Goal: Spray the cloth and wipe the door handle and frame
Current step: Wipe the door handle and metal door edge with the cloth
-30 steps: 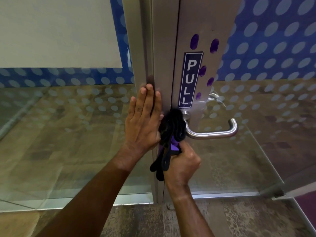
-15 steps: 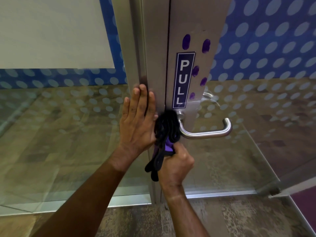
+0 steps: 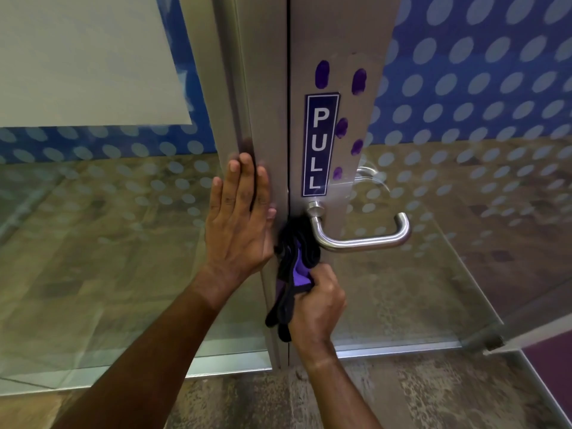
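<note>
A blue PULL sign (image 3: 320, 145) runs vertically beside purple smudges (image 3: 322, 74) — perhaps fingerprints — while dotted blue film (image 3: 483, 72) covers the glass panels above a mottled floor (image 3: 433, 397).

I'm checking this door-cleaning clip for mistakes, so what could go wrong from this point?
Two risks. The bunched black and purple cloth in the right hand sits only at the base of the curved steel door handle, so the lever's far end may go unwiped. The purple fingerprint smudges beside the blue PULL sign lie well above the cloth and could be missed. The left hand lies flat on the metal frame.
</note>
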